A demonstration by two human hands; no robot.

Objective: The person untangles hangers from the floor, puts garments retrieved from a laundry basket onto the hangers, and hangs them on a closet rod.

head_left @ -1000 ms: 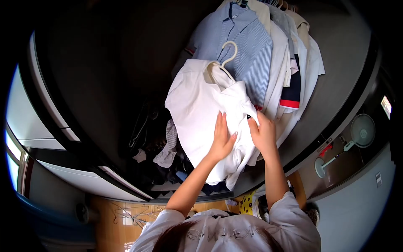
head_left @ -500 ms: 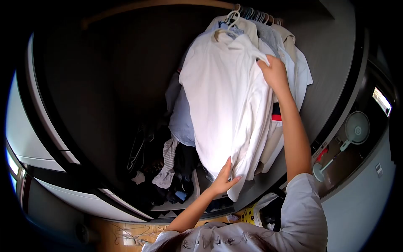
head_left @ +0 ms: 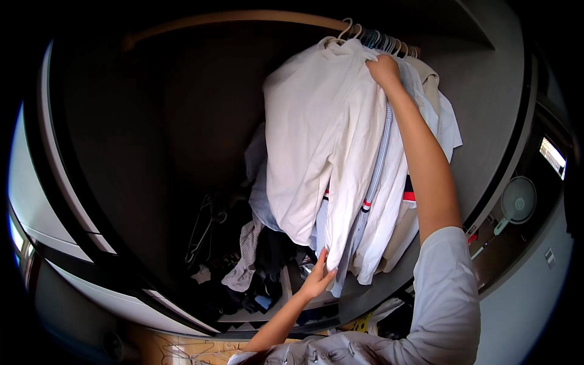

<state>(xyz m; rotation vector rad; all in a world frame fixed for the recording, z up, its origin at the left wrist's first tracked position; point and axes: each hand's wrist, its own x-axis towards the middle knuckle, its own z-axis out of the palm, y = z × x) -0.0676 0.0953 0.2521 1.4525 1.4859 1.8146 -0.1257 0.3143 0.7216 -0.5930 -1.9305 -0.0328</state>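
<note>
A white long-sleeved shirt (head_left: pixel 304 134) hangs at the front of the row in the wardrobe, its collar up by the rail. My right hand (head_left: pixel 384 71) is closed on its shoulder at the upper right. Lower down, my left hand (head_left: pixel 316 281) has the end of the shirt's sleeve between thumb and fingers. Behind that sleeve shows a blue striped shirt (head_left: pixel 372 182) with a dark, white and red band. More white and beige garments (head_left: pixel 447 121) hang to the right, partly covered by my right arm.
A wooden rail (head_left: pixel 243 16) curves across the top, with several hangers (head_left: pixel 389 42) bunched at its right end. Dark clothes and a striped cloth (head_left: pixel 243 258) lie on the wardrobe floor beside a black hanger (head_left: pixel 201 234). A fan (head_left: pixel 518 196) stands outside at right.
The white shirt now sits higher, nearer the rail, and my right hand has moved up with it. My left hand has closed on the sleeve end. The striped shirt behind has come into view.
</note>
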